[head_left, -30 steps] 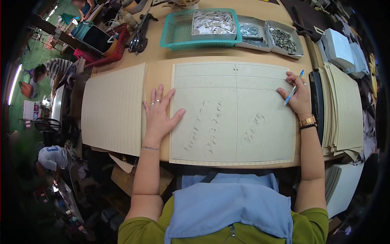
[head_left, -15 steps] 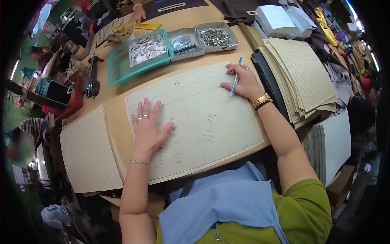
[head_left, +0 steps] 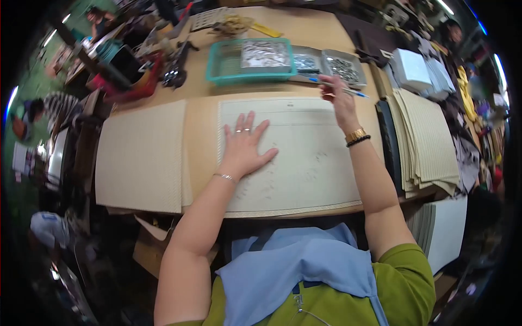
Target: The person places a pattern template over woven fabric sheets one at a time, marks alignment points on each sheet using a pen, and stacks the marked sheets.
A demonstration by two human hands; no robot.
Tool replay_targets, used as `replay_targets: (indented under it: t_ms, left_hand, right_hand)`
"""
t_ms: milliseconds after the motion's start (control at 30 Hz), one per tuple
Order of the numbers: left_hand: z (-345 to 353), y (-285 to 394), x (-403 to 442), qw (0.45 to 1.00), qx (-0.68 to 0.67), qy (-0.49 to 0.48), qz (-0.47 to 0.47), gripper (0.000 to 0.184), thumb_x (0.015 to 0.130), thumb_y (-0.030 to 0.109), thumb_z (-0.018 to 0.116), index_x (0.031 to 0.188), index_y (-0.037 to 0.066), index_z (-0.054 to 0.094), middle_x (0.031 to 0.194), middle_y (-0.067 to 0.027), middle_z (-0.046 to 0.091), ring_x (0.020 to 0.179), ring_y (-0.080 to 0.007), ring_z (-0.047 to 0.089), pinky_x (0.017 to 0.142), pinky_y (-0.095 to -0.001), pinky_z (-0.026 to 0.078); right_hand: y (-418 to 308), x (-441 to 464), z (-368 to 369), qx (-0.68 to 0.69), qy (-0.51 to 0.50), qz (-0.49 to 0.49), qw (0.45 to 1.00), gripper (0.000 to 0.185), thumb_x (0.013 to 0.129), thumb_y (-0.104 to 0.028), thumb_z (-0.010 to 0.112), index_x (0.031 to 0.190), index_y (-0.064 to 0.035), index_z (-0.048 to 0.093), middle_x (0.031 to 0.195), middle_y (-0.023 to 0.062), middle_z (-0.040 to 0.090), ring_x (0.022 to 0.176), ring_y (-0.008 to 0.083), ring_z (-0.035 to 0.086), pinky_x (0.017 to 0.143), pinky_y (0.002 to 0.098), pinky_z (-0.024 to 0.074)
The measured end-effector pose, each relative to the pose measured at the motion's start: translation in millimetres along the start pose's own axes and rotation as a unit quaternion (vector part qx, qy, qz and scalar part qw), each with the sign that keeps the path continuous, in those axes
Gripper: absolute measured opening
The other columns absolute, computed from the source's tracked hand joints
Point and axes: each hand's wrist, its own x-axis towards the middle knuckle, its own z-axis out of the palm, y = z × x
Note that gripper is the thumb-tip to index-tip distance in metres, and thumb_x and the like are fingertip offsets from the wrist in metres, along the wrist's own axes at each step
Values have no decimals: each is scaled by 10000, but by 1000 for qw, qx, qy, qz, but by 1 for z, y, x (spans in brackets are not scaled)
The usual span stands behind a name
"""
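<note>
A large pale sheet (head_left: 296, 174) with ruled lines near its top and faint handwriting lies on the table before me. My left hand (head_left: 247, 144) rests flat on its left part, fingers spread and thumb out. Above the sheet's upper right corner, my right hand (head_left: 340, 100) is closed around a white and blue pen (head_left: 358, 93), which lies crosswise between the fingers. The right hand looks raised off the sheet and is a little blurred.
Left of the sheet lies a stack of cream textured sheets (head_left: 141, 157); another pile (head_left: 427, 141) sits at right. Behind stand a teal tray (head_left: 223, 62) and a box of metal pieces (head_left: 343, 68). White blocks (head_left: 410, 70) are at back right.
My right hand has come up off the sheet's corner with the pen. My left hand stays flat on the sheet. The view has turned, and another person's hand at the top is gone from sight.
</note>
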Motion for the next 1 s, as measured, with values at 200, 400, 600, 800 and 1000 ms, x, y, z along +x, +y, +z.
replay_targets:
  t_ms: [200,400,600,800,1000]
  left_hand:
    - [1,-2,-1,1000,-14,-11,-3,834,800,688,535,1481,235,373,1586,-170,205,1466,-387,159,1111,-695,122]
    - [-1,-3,0,999,-25,-21,-1,919,806,710,505,1476,99,358,1573,-206,212,1473,-397,126,1105,-705,104]
    - [0,-3,-1,1000,-17,-4,0,952,806,703,504,1463,32,353,1565,-213,228,1469,-397,139,1107,-697,110]
    - [2,-2,-2,1000,-18,13,0,945,807,698,504,1446,13,374,1547,-221,259,1464,-389,156,1103,-694,125]
    - [-1,-2,-2,1000,-13,-2,-4,937,809,686,506,1436,1,381,1528,-227,286,1458,-388,172,1108,-684,133]
  right_hand:
    - [35,34,149,-25,-164,-44,985,232,862,-202,677,965,4,692,824,69,716,721,120,652,671,277,530]
    - [32,35,206,-214,-163,-82,960,210,809,-218,638,861,-16,658,689,136,668,633,197,651,639,323,521]
    - [27,32,213,-272,-178,-106,940,203,803,-199,634,869,-10,657,667,159,653,606,250,649,623,348,520]
    - [28,31,214,-283,-191,-120,932,198,800,-188,627,883,-11,661,679,178,649,630,288,660,640,365,526]
    - [26,31,217,-294,-193,-120,928,205,800,-199,626,873,-9,655,696,184,658,653,309,668,658,370,530]
